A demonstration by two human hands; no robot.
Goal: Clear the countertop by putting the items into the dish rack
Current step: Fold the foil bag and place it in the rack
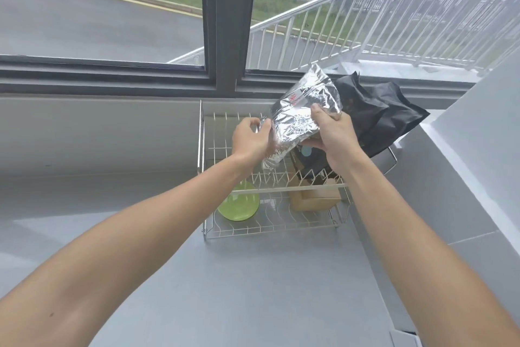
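A two-tier wire dish rack (pixel 281 190) stands on the grey countertop (pixel 253 290) against the window wall. Both hands hold a crinkled silver foil bag (pixel 304 113) tilted over the rack's upper tier. My left hand (pixel 251 138) grips its lower left edge, and my right hand (pixel 332 132) clasps its right side. A black bag (pixel 377 113) lies on the rack's right end behind the foil bag. A green bowl (pixel 239 203) and a brown cardboard box (pixel 315 197) sit on the lower tier. A dark package (pixel 312 161) lies under my right hand, partly hidden.
The window frame and sill (pixel 112 79) run behind the rack. A grey wall block (pixel 464 163) rises at the right, close to the rack's end. Bare countertop stretches in front and to the left.
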